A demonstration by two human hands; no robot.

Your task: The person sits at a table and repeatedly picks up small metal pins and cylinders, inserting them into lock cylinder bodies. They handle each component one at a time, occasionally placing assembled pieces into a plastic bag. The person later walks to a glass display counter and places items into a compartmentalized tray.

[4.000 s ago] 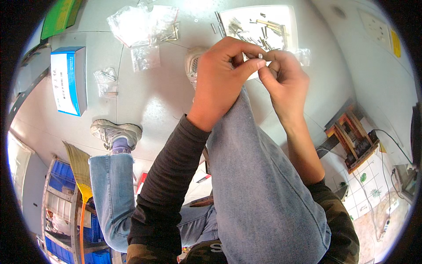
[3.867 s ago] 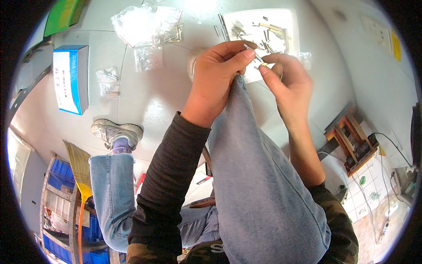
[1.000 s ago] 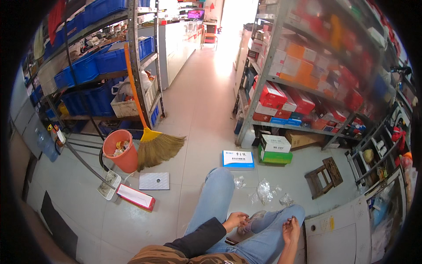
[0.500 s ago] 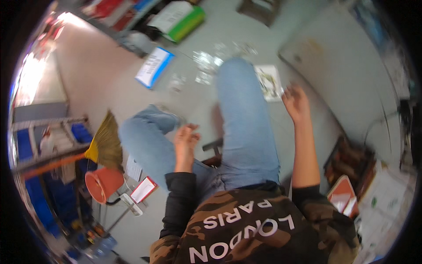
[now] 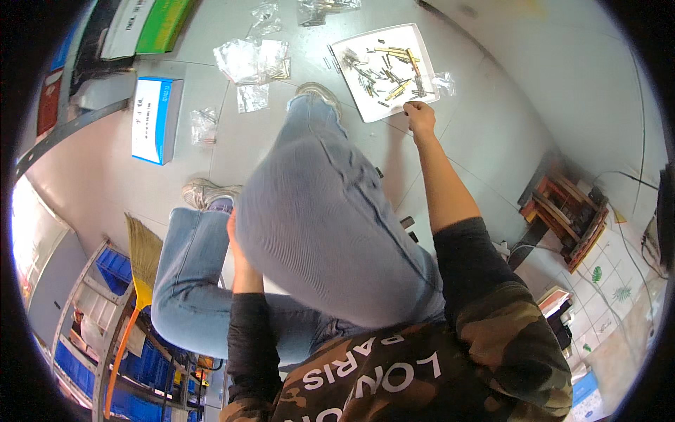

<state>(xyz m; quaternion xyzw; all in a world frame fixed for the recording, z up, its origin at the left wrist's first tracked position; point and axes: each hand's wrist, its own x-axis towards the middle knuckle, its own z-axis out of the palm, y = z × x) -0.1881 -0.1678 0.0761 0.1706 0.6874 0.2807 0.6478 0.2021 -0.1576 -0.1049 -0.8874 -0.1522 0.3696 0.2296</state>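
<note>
A shallow white tray rests on the floor, holding many small brass-coloured and dark metal pins. My right hand is at its near edge, fingers closed on the rim. A small clear plastic bag lies over the tray's right side. Behind my raised knee, my left hand is mostly hidden, and its fingers do not show. Several clear plastic bags with small parts lie on the floor left of the tray, beyond my shoe.
A blue and white box stands at left beside a small bag. Farther back, a green and white box sits on a metal shelf. The broom leans by the rack of blue bins at lower left. A wooden crate is at right.
The view has shifted, bringing the tray fully into sight. My right hand has closed at the tray's edge, and my left hand has gone behind my knee.
</note>
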